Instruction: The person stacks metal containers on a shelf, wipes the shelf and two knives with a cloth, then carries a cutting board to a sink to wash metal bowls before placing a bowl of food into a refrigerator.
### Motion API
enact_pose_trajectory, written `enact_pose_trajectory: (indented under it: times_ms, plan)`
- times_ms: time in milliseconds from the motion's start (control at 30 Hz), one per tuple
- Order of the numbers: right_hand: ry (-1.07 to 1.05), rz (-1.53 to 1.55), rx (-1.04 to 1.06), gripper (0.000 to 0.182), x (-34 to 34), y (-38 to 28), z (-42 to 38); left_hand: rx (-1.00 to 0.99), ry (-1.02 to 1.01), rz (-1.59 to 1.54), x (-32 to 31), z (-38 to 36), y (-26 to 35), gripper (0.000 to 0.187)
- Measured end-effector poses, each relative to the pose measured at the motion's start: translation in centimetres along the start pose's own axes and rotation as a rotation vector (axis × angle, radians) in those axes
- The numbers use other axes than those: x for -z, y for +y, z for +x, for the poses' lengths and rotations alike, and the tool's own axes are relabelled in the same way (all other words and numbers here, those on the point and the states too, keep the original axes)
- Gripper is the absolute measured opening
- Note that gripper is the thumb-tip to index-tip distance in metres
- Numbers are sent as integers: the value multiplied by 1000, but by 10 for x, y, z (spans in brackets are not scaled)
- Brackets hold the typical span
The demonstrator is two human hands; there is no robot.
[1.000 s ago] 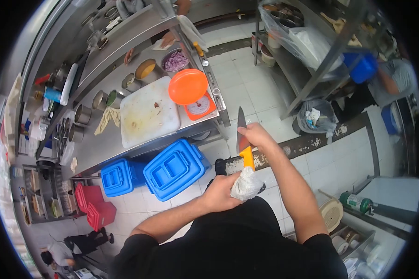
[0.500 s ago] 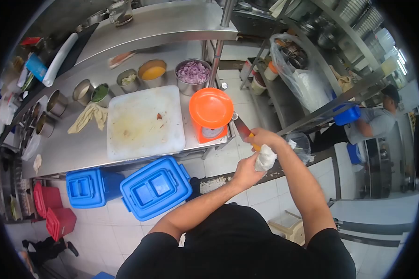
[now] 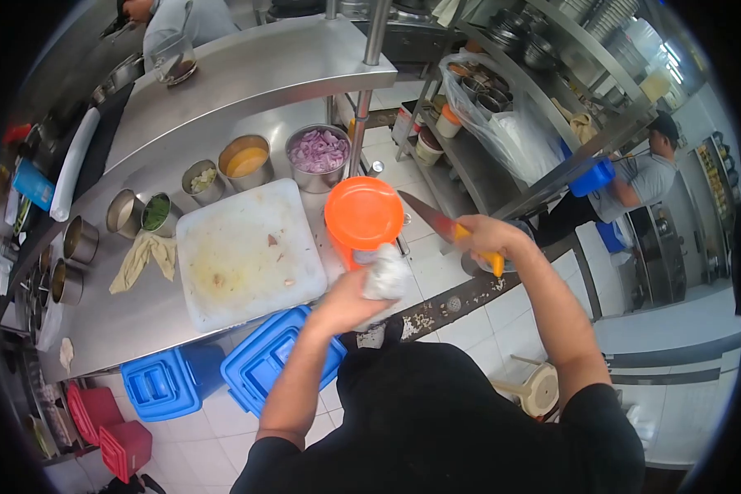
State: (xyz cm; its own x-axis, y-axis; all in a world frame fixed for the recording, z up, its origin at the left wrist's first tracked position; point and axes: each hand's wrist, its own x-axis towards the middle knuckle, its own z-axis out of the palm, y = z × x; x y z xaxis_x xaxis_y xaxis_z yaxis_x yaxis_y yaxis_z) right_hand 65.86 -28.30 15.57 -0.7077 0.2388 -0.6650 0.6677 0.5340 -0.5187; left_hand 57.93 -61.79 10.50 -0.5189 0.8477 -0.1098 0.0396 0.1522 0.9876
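Note:
My right hand (image 3: 487,236) is closed round the yellow handle of a large knife (image 3: 433,216), whose blade points up and left toward the orange scale. A crumpled white cloth (image 3: 387,273) is in my left hand (image 3: 346,303), in front of the orange scale bowl (image 3: 364,213). To the left of the scale lies a white cutting board (image 3: 251,255), stained and dotted with small scraps. Behind it stand metal pots of chopped purple onion (image 3: 318,159), orange liquid (image 3: 245,163) and pale chopped pieces (image 3: 203,181).
A beige cloth (image 3: 146,259) lies left of the board. Blue lidded bins (image 3: 163,385) and red bins (image 3: 126,449) stand below the table edge. A metal shelf (image 3: 468,156) is at the right, with a person (image 3: 644,177) beyond it. Another person (image 3: 191,26) is at the top left.
My hands have moved apart: the left with the white cloth went left toward the scale, and the knife in my right hand came away from the cloth. A person has appeared at the top left.

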Motion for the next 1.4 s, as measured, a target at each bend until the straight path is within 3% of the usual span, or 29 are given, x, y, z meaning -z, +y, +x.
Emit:
enact_pose_trajectory:
  times_ms: [167,367,467,600,867,900,1000,1200,1367,1400]
  plan:
    - [-160,-261,21,29,35,-27,7,169,-15,41,35,-24,16,52]
    - [-387,-356,26,37,87,-18,13,283,16,249,10,-29,-1,58]
    - [-427,-332,-9,37,101,-6,2,420,123,77,0,-30,-11,59]
    - [-533,-343,16,40,121,17,7,592,491,7,-11,-51,-28,62]
    - [-603,-390,33,34,115,13,32,818,469,79,-20,-49,-22,61]
    - [-643,-403,40,42,111,13,37,805,457,103,-20,-46,-18,61]
    - [-544,-368,58,53,98,-6,31,761,429,132,-20,-45,-14,61]
    - [-398,-111,151,58,68,-29,35,666,439,106,-22,-67,-30,59]
    - [-227,-30,256,40,13,-34,38,698,458,19,-18,-83,-32,61]
    - [-158,-155,348,39,1,-25,51,705,472,34,-18,-87,-33,61]
